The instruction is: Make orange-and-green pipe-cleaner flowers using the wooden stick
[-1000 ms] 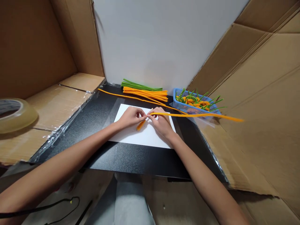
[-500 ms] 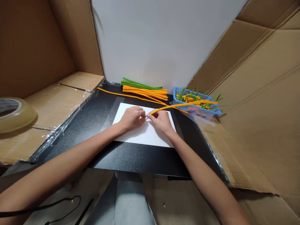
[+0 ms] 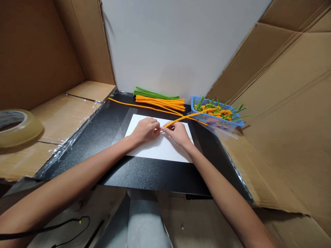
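Over a white sheet of paper (image 3: 160,151), both my hands pinch one orange pipe cleaner (image 3: 184,117). My left hand (image 3: 147,129) is closed on its near end, where a short bit of orange shows at the fingertips. Close beside it, my right hand (image 3: 179,133) grips the same pipe cleaner between thumb and fingers. The long free part rises to the right, its tip in front of the blue basket (image 3: 214,121). What the fingers shape at the near end is mostly hidden.
Behind the paper lie bundles of green pipe cleaners (image 3: 155,93) and orange pipe cleaners (image 3: 160,102), plus a loose long one (image 3: 134,104). The basket holds orange and green pieces. A tape roll (image 3: 33,129) rests on cardboard at left. Cardboard walls flank the black table (image 3: 155,175).
The free end of the pipe cleaner has drawn back left, now ending over the basket's middle. More orange shows at my left fingertips. Both hands stay in nearly the same place.
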